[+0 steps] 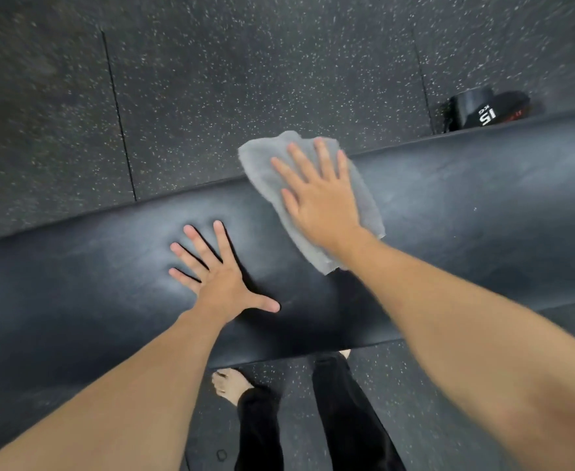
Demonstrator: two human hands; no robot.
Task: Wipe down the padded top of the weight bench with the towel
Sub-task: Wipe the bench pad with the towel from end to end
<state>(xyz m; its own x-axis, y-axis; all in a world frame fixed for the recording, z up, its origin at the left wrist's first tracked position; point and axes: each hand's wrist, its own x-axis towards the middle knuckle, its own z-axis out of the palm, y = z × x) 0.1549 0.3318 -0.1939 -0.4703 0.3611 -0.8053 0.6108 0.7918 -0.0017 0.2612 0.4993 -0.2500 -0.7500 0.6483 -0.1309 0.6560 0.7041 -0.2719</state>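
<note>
The grey towel (308, 198) is pinned flat under the open right hand (320, 198) at the far edge of the padded counter (466, 215), the left hand (219, 280) is splayed empty alongside, and even pressure in overlapping passes is best applied.

The bench (449, 215) ran off both side edges, its ends unseen! The right hand (320, 198) covered the towel's (265, 171) middle, and the bench hid part of the dumbbell (479, 108) and one foot (345, 353).
</note>
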